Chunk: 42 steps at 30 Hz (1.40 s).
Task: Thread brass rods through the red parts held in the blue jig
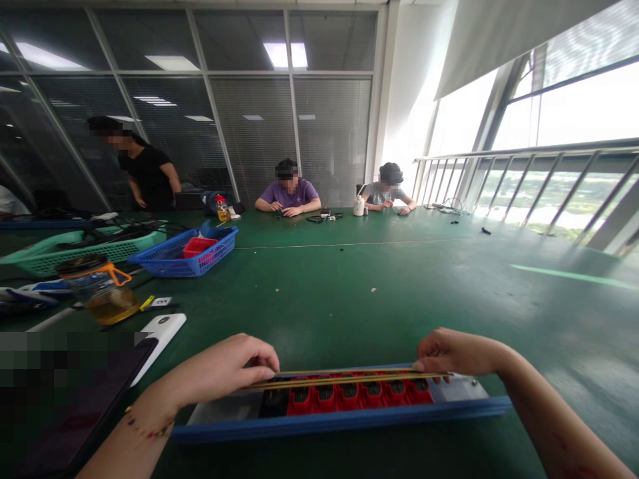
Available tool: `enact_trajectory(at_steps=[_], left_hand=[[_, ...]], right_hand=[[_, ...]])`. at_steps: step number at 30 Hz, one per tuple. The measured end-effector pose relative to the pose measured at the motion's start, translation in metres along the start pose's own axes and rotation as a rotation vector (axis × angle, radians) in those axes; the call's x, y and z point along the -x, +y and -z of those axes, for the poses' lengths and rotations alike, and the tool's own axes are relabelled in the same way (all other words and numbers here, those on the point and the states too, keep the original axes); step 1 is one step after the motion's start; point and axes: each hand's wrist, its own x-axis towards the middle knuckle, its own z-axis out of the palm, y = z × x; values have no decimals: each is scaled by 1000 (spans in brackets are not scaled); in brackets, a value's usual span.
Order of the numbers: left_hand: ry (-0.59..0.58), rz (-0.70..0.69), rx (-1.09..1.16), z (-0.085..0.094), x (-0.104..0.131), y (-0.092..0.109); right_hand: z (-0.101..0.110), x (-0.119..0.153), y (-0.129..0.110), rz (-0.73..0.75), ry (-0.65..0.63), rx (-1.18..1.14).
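My left hand [238, 361] is at the left part of a long blue-edged fixture [339, 424], its fingers pinched on the ends of thin yellowish strips [349, 381]. My right hand [456, 352] closes on the same strips near the fixture's right end, its fingers curled. The strips run lengthwise above a row of red holders [337, 397] with dark inserts. A dark piece [275, 402] sits left of that row. Pale end plates [227, 409] show on both sides. What the strips are made of, I cannot tell.
On the left lie a tablet-like device [64, 399], a jar with amber liquid [107, 293], a blue basket [190, 256] holding a red box, and a green basket [90, 249] with cables. Two people [289, 193] sit across the green table [319, 286]; another stands at the back left.
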Motion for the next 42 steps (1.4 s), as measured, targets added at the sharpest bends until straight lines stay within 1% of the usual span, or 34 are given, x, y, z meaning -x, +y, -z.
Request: enact_trajectory(at_steps=[4,7,13,16,18,19,21,26,31,36,39,42], left_hand=[[151,-38,-147,1,3,6],[281,-58,-224,1,4,7],[626,-160,-382,8,10,1],[783,-144,-444,14,14,-5],[841,-115,-455,17,13,-11],[849,-98,-451,17,12,-14],[815,-62,-427,16,7,-20],[639,28,-347,6,-14,-33],[496,118,-235,-11,-36,-44],[367,161,-164,-30,-54,-58],[319,161,-155,-39,-59,-63],[300,151,-154,-44,-60,-64]], right_hand=[[1,1,3,15,-18,21],[1,2,6,27,-32,11],[2,2,10,-2,-29,-53],[3,3,10,-14,-27,-70],[3,3,9,-10,-26,-69],[3,3,9,-7,-24,-65],[3,3,8,-2,-22,-46],[2,3,7,11,-29,30],[2,4,7,24,-19,50],[2,4,8,26,6,64],[2,3,9,42,7,42],[2,3,8,70,26,41]])
